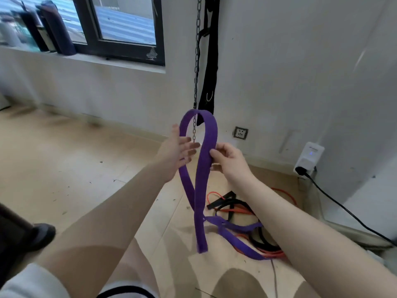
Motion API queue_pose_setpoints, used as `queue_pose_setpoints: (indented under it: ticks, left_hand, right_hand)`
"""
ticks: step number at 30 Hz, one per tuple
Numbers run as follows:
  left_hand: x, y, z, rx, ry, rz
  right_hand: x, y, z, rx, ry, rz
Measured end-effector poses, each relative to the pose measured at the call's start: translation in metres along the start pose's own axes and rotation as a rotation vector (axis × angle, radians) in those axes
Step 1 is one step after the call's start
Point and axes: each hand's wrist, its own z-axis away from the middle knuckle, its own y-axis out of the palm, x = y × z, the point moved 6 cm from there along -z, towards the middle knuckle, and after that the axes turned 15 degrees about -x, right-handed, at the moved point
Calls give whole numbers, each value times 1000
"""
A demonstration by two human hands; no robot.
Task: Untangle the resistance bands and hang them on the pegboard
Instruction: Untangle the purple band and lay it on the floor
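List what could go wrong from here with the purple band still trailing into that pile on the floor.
1. The purple band runs down into the tangle of orange and black bands; lifting may drag the pile along.
2. Only the right hand pinches the band; the left hand is open, so the loop could slip.
3. The raised loop sits close to the hanging chain and might catch on it.
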Motion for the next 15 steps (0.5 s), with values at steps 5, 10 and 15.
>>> queue_pose_setpoints:
  ticks: [5,10,15]
  left_hand:
    - [71,2,34,190,-46,-117]
    - [88,-12,38,65,206,-253]
    - [54,-14,30,-112,214,52]
  right_hand:
    - [26,13,-23,-95,170,-356]
    - [28,9,-28,-133,189,-491]
    - [-34,2,-8,23,171,-14]
